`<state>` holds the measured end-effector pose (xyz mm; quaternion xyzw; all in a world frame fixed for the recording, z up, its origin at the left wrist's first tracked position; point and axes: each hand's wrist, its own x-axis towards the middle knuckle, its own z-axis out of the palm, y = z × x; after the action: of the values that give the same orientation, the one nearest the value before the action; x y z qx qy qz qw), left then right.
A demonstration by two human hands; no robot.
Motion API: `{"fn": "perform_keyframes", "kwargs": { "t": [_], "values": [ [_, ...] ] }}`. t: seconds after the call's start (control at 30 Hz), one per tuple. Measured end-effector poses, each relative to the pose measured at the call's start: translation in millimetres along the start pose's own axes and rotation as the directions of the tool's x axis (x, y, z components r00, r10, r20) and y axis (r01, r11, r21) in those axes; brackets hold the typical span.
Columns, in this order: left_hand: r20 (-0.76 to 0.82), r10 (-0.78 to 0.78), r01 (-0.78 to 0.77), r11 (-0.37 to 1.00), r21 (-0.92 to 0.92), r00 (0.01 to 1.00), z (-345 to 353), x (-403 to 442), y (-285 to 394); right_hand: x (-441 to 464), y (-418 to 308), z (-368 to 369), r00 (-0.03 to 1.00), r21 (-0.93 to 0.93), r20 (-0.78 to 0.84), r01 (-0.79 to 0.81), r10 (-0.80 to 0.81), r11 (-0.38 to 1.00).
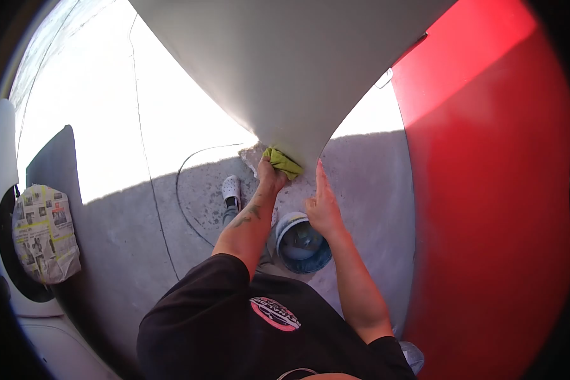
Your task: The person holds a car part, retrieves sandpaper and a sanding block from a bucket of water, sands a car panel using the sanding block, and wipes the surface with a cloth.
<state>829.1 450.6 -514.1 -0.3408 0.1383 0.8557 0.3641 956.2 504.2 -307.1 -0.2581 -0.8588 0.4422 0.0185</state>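
Observation:
A large grey panel (291,69) hangs down from the top of the view and narrows toward my hands. My left hand (271,173) is closed on a crumpled yellow-green cloth (285,163) at the panel's lower end. With its fingers stretched upward, my right hand (324,208) is by the panel's right edge and holds nothing. I cannot tell whether its fingertips touch the panel. Below and between my forearms stands a bucket (323,258) with cloudy liquid in it.
A red painted surface (487,209) rises along the right side. At the left, newspaper (44,234) covers a round part near a dark upright panel (57,161). A thin dark cord (178,183) curves over the concrete floor (120,234), near my light-coloured shoe (231,187).

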Motion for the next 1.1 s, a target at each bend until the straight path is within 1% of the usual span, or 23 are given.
{"fn": "perform_keyframes", "kwargs": {
  "t": [0.07,0.1,0.17,0.27,0.3,0.4,0.47,0.5,0.53,0.63,0.67,0.77,0.8,0.87,0.9,0.97,1.0,1.03,1.07,1.1],
  "values": [
    [0.023,0.063,-0.064,0.997,0.046,0.998,15,-16,-8,3,-2,-7,1.000,-0.008,0.020,-0.021,0.022,1.000],
    [0.040,0.094,-0.096,0.993,0.068,0.995,24,-24,-11,5,0,-9,1.000,-0.054,0.013,0.017,-0.016,0.998],
    [0.129,0.166,-0.175,0.982,0.068,0.978,42,-43,-15,10,6,-10,0.995,-0.148,0.005,0.097,-0.097,0.984],
    [0.223,0.285,-0.308,0.948,0.077,0.932,88,-91,-14,16,-3,-15,0.997,-0.080,0.063,0.040,-0.035,0.996],
    [0.250,0.325,-0.354,0.932,0.081,0.912,108,-111,-12,17,-6,-15,0.998,-0.083,0.064,0.035,-0.029,0.996],
    [0.355,0.379,-0.446,0.886,0.129,0.855,159,-161,-4,21,-10,-14,0.998,-0.119,0.062,0.021,-0.014,0.993],
    [0.437,0.449,-0.576,0.788,0.218,0.779,179,-180,-2,25,2,-8,0.998,-0.172,0.056,0.005,0.004,0.985],
    [0.481,0.478,-0.638,0.727,0.254,0.735,187,-185,0,25,0,-8,0.999,-0.171,0.051,0.012,-0.003,0.985],
    [0.545,0.502,-0.724,0.601,0.339,0.671,193,-184,4,25,-5,-8,0.999,-0.171,0.046,0.018,-0.010,0.985],
    [0.717,0.520,-0.885,0.277,0.373,0.465,230,-197,18,29,-9,-8,0.998,-0.195,0.026,0.065,-0.061,0.979],
    [0.766,0.520,-0.925,0.175,0.337,0.378,246,-209,23,29,-7,-6,0.997,-0.205,0.020,0.079,-0.077,0.975],
    [0.878,0.442,-0.975,-0.029,0.220,0.185,288,-226,43,36,1,1,0.997,-0.302,0.009,0.079,-0.080,0.950],
    [0.908,0.410,-0.980,-0.129,0.152,0.087,305,-233,50,38,1,2,0.999,-0.292,0.015,0.047,-0.045,0.955],
    [0.941,0.326,-0.950,-0.313,0.013,-0.095,339,-245,66,41,8,7,0.998,-0.287,0.016,0.068,-0.066,0.956],
    [0.947,0.276,-0.921,-0.386,-0.046,-0.163,355,-250,74,44,12,10,0.997,-0.285,0.018,0.079,-0.077,0.955],
    [0.944,0.162,-0.840,-0.516,-0.168,-0.289,390,-258,88,53,19,14,0.998,-0.259,0.032,0.067,-0.061,0.964],
    [0.917,0.154,-0.810,-0.537,-0.236,-0.369,410,-264,91,57,22,16,0.998,-0.247,0.042,0.058,-0.049,0.967],
    [0.909,0.125,-0.775,-0.577,-0.260,-0.398,430,-273,94,58,24,17,0.998,-0.237,0.053,0.047,-0.035,0.970],
    [0.901,0.096,-0.738,-0.614,-0.281,-0.424,451,-283,96,59,27,20,0.997,-0.213,0.026,0.076,-0.072,0.974],
    [0.892,0.067,-0.699,-0.648,-0.302,-0.448,470,-293,99,57,29,21,0.997,-0.206,0.029,0.079,-0.075,0.975]
  ]
}}
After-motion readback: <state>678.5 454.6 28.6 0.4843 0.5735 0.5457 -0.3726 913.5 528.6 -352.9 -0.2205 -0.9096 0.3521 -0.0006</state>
